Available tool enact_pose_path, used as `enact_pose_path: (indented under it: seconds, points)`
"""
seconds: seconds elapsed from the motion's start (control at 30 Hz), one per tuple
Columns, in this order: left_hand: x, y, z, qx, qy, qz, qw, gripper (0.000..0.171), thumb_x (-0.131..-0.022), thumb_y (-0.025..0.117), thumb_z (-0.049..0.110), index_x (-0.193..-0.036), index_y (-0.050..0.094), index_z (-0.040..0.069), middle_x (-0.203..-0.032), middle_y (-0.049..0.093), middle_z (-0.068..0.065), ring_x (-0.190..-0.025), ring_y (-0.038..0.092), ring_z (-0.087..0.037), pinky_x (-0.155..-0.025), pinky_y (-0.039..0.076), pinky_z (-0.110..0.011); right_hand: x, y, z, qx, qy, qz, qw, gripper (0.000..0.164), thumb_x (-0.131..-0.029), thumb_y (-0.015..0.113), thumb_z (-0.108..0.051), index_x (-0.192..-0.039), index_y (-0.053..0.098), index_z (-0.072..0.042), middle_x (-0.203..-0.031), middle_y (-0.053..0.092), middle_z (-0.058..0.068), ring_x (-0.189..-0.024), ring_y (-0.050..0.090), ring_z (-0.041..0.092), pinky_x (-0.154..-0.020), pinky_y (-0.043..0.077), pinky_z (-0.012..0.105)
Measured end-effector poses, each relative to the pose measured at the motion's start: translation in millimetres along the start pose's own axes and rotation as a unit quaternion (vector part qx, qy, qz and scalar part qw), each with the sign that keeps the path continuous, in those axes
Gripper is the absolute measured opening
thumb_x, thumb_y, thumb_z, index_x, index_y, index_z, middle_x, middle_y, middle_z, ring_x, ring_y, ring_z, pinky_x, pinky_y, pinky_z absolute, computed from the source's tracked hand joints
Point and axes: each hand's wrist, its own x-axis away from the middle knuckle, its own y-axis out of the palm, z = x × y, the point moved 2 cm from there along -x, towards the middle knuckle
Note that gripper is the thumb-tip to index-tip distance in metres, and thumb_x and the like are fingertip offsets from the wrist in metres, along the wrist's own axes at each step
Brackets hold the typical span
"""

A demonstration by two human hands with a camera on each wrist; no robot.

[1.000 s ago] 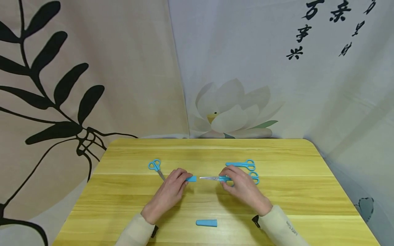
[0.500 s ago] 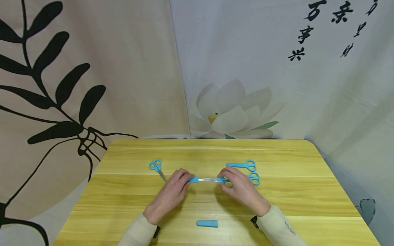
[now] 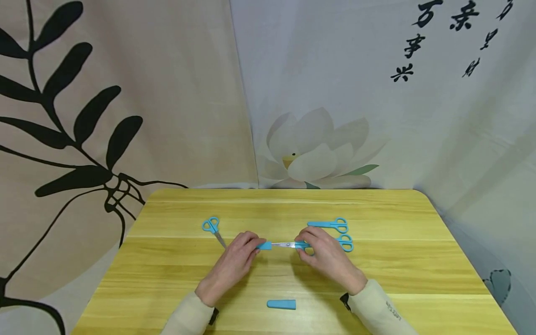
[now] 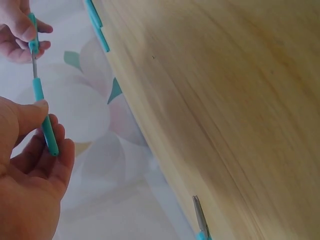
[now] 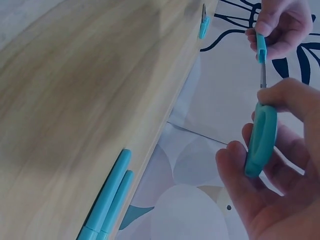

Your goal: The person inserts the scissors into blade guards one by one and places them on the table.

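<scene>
My left hand (image 3: pixel 234 260) pinches a blue scissors cover (image 4: pixel 46 120) between thumb and fingers, its mouth facing right. My right hand (image 3: pixel 328 256) grips a pair of scissors (image 5: pixel 262 140) by the blue handles, above the table. The steel blades (image 3: pixel 284 244) point left, their tips inside the mouth of the cover, with much of the blade length showing between the two hands. Part of the handles is hidden by the right fingers. A second blue cover (image 3: pixel 281 304) lies loose on the table near the front.
Uncovered scissors (image 3: pixel 212 227) lie on the wooden table (image 3: pixel 176 279), beyond the left hand. Covered scissors (image 3: pixel 328 224) lie behind the right hand, and another pair (image 3: pixel 345 243) is partly hidden by it. A printed cloth (image 3: pixel 188 93) hangs behind the table.
The cover and the scissors have come together: a gap showed between blade tips and cover a second ago, and now the tips are in its mouth. The things on the table have stayed put.
</scene>
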Motion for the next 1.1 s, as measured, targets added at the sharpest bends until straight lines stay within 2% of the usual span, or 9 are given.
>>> enact_pose_path:
  seconds: [0.23, 0.53, 1.1]
  points:
    - [-0.4, 1.3, 0.7, -0.001, -0.005, -0.005, 1.0, 0.029, -0.092, 0.076, -0.002, -0.119, 0.074, 0.007, -0.109, 0.064, 0.0, -0.097, 0.06, -0.015, -0.081, 0.058, -0.026, -0.7, -0.6, -1.6, 0.004, -0.015, 0.008, 1.0, 0.022, -0.081, 0.087, -0.012, -0.099, 0.075, -0.012, -0.105, 0.067, -0.002, -0.097, 0.065, 0.018, -0.081, 0.059, 0.033]
    - [-2.0, 1.6, 2.4, 0.001, 0.0, -0.003, 1.0, 0.029, -0.092, 0.076, -0.002, -0.119, 0.075, 0.008, -0.109, 0.064, 0.0, -0.097, 0.06, -0.015, -0.082, 0.058, -0.027, -1.5, -0.2, -3.2, -0.014, -0.019, 0.003, 1.0, 0.022, -0.083, 0.086, -0.012, -0.101, 0.074, -0.011, -0.105, 0.066, -0.001, -0.087, 0.065, 0.013, -0.071, 0.058, 0.027]
    - [-5.8, 1.3, 4.9, 0.014, 0.003, -0.003, 0.9999, 0.029, -0.092, 0.077, -0.001, -0.119, 0.075, 0.008, -0.108, 0.063, 0.001, -0.095, 0.058, -0.014, -0.079, 0.057, -0.025, -5.9, -0.5, -6.7, -0.022, -0.032, 0.01, 0.999, 0.022, -0.082, 0.086, -0.011, -0.1, 0.074, -0.01, -0.105, 0.066, -0.002, -0.086, 0.066, 0.013, -0.07, 0.058, 0.025]
